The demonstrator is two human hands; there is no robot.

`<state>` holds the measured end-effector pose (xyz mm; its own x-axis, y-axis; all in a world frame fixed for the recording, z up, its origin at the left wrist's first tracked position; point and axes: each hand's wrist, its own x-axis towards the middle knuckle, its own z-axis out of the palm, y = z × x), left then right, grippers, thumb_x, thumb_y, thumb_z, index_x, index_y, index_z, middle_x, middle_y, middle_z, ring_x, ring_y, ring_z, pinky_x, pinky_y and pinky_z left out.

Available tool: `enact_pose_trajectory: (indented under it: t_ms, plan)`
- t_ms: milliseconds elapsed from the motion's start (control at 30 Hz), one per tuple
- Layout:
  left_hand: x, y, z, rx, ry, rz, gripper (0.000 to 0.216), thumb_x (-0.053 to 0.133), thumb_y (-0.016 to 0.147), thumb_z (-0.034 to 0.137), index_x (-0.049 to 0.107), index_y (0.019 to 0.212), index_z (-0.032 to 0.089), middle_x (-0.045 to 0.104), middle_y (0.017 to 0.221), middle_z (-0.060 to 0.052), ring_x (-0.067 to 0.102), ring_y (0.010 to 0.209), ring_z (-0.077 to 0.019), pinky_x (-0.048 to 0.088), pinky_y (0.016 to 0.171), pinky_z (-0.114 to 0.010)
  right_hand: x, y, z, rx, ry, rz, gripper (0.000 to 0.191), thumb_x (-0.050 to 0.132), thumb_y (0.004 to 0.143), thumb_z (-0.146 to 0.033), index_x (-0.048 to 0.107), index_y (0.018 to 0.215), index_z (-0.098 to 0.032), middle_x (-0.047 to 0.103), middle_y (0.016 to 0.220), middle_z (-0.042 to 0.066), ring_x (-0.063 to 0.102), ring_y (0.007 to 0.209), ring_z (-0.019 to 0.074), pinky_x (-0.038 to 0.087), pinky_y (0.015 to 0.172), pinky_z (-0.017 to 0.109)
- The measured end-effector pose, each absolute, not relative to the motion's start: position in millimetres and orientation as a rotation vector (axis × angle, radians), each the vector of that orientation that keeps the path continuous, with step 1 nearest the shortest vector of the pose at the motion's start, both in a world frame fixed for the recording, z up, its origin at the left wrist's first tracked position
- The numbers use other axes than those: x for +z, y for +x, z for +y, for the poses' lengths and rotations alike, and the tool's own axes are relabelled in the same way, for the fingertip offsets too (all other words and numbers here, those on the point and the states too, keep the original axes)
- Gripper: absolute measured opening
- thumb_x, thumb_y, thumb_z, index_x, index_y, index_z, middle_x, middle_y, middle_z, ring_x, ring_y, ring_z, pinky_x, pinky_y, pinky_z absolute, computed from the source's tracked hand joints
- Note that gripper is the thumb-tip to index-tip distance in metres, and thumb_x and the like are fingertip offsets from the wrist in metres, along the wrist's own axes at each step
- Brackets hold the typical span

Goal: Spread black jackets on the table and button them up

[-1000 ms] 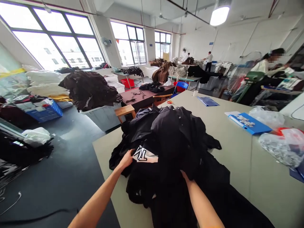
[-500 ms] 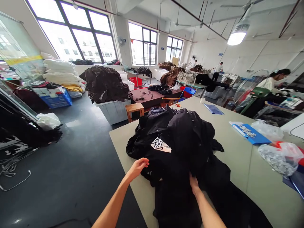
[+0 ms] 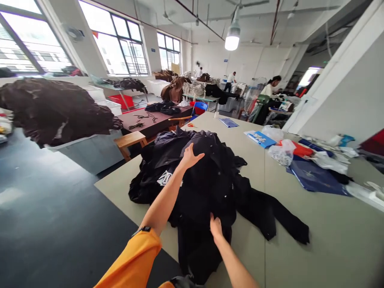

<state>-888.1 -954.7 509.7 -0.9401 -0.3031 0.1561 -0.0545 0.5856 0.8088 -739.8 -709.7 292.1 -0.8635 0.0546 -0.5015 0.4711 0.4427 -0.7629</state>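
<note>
Black jackets lie heaped on the pale table (image 3: 300,208), the uppermost a black jacket (image 3: 207,180) with snap buttons down its front. My left hand (image 3: 191,157) is over the upper part of that jacket, thumb and fingers apart, with nothing held. Under my left forearm shows a white printed patch (image 3: 163,177) on a black garment, partly covered. My right hand (image 3: 215,227) is closed at the jacket's near edge, its fingertips partly hidden by the cloth. A black sleeve (image 3: 279,212) stretches out to the right across the table.
Right of the heap lie a blue folder (image 3: 260,138), a clear plastic bag (image 3: 282,153) and a dark blue folder (image 3: 315,176). Orange-handled scissors (image 3: 192,125) sit behind it. A wooden stool (image 3: 130,140) and a bin of dark garments (image 3: 87,156) stand left. A person (image 3: 271,88) works far back.
The view has turned right. My left hand has moved from the heap's left side up over the jacket. The jacket's lower front now lies farther over the heap, with my right hand at its edge.
</note>
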Motion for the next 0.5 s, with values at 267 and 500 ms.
enact_pose_trajectory:
  t_ms: [267,500]
  plan:
    - [442.6,-914.3,-866.2,-0.789,0.245,-3.145,0.052,0.064,0.093,0.025,0.050,0.139,0.006,0.061,0.131,-0.029,0.059,0.126,-0.0381,0.044,0.105,-0.048,293.3,-699.8,-677.5,-1.631,0.561,1.840,0.041,0.058,0.092,-0.055,0.061,0.104,-0.016,0.062,0.063,0.002,0.056,0.046,0.0157,0.049,0.047,0.026]
    - [384.7,-788.4,-797.1,-1.278,-0.280,-3.237,0.038,0.069,0.088,0.032,0.071,0.122,0.013,0.073,0.121,-0.011,0.068,0.114,-0.0280,0.051,0.098,-0.032,303.1,-695.6,-501.1,-1.845,0.725,1.985,0.052,0.066,0.069,-0.062,0.068,0.093,-0.017,0.070,0.072,0.006,0.067,0.064,0.0208,0.056,0.062,0.030]
